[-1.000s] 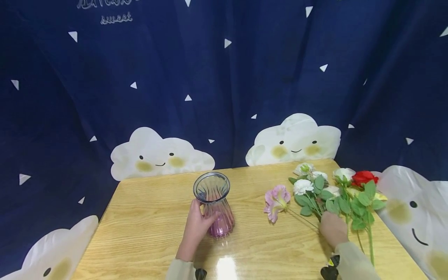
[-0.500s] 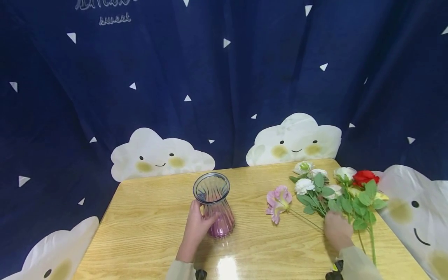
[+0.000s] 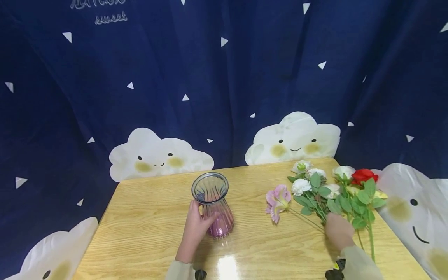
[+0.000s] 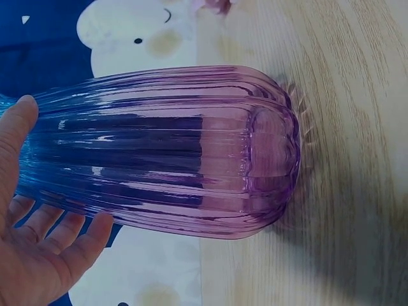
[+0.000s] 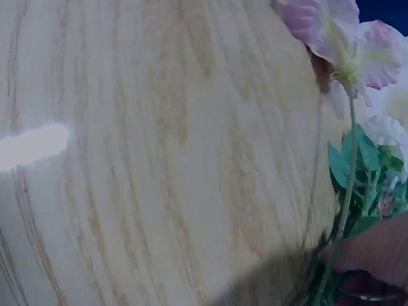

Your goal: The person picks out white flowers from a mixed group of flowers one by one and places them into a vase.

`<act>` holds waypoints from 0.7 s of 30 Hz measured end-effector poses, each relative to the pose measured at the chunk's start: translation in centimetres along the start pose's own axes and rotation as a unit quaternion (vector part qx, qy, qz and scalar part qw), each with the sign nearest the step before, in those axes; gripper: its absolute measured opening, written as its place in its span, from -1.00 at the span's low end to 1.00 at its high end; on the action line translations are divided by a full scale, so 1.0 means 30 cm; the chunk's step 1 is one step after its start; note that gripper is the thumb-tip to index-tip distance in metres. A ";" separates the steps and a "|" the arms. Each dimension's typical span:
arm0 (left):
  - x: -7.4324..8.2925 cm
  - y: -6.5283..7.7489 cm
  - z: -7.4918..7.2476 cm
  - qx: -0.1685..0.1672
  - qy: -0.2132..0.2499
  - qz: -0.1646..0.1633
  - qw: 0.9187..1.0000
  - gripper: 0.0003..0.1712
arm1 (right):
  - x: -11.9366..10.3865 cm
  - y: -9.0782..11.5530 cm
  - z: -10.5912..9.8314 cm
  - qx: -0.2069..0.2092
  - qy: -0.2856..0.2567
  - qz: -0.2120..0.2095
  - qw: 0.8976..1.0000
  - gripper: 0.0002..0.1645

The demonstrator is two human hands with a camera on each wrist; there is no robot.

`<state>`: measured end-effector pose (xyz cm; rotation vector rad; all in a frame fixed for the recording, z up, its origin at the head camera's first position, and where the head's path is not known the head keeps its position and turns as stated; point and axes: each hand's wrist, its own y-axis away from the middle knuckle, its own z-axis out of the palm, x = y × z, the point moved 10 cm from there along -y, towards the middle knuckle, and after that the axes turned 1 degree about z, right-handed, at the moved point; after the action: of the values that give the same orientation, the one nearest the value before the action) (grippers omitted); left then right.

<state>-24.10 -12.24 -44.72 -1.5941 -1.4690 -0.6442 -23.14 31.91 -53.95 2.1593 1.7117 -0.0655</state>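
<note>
At the middle of the desk (image 3: 150,217), the left hand (image 3: 198,223) is wrapped round the upright ribbed glass vase (image 3: 226,221), unmoved, while the right hand (image 3: 339,230), back upward among the green stems, has slid slightly rightward; I cannot tell whether it grips any. The pink flower (image 3: 278,202) edged along with it, suggesting its stem is caught there, but the white flowers (image 3: 301,187) and red rose (image 3: 364,176) lie beyond, all outside the vase.

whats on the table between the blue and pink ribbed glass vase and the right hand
The head view shows a pale pink ruffled flower there, its thin stem running toward the right hand.
</note>
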 end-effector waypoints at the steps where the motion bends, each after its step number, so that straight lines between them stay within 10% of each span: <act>1: 0.001 0.000 -0.001 0.000 0.000 0.000 1.000 -0.12 | 0.006 -0.002 0.002 -0.007 -0.011 0.009 1.000 -0.79; 12: 0.011 0.001 -0.002 -0.010 0.004 -0.004 1.000 -0.12 | 0.001 0.000 0.012 -0.041 -0.118 -0.023 0.992 -0.56; 21: 0.007 0.002 0.000 -0.008 -0.011 -0.003 1.000 -0.15 | 0.001 0.006 -0.007 -0.029 -0.094 -0.017 0.995 -0.60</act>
<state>-24.00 -12.13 -44.56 -1.6152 -1.4887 -0.6452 -23.00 31.97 -53.72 2.0140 1.6240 -0.2180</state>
